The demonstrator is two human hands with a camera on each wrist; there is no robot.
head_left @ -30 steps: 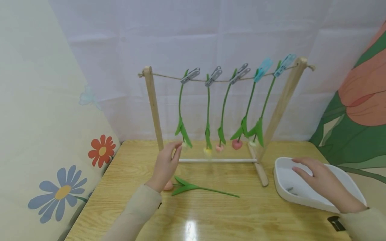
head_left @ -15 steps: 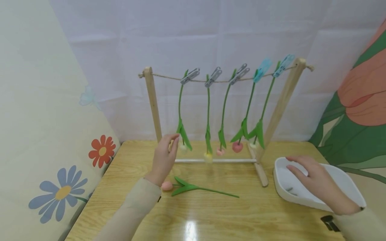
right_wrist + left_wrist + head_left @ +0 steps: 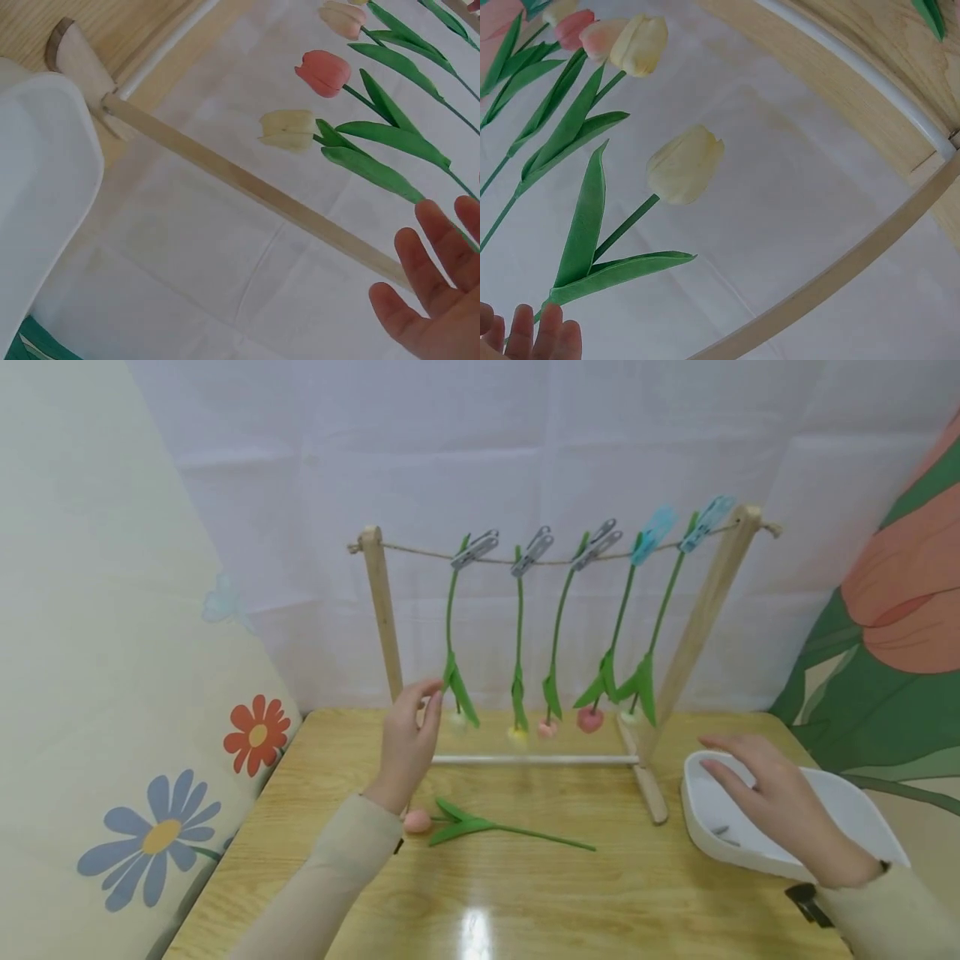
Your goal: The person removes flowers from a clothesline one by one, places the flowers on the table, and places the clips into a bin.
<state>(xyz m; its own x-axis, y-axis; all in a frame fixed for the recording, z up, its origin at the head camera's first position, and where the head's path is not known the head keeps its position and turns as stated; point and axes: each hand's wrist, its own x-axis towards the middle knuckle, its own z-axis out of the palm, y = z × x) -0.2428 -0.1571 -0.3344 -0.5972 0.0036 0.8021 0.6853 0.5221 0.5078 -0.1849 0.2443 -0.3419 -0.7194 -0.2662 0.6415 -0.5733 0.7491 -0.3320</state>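
Artificial tulips hang head-down from a rope, each clipped by its stem. My left hand (image 3: 408,735) is beside the leftmost one, a white tulip (image 3: 686,165), fingertips at its leaves; fingers are relaxed, and I cannot tell if they touch it. Grey clothespins (image 3: 475,550) hold the three left tulips, blue clothespins (image 3: 654,535) the other two. Over the left part of a white bin (image 3: 693,827) hovers my right hand (image 3: 783,802), fingers apart with nothing between them. A pink tulip (image 3: 417,822) lies on the table below my left hand, its stem pointing right.
Two wooden posts (image 3: 708,602) carry the rope (image 3: 416,551), joined low down by a white rod (image 3: 540,760). Small grey pieces (image 3: 725,835) lie in the bin. A white cloth (image 3: 315,568) hangs behind the rack on the wooden table (image 3: 570,902).
My left hand has moved up and slightly left beside the leftmost tulip. The right hand has drifted left over the bin. The hanging tulips sway slightly.
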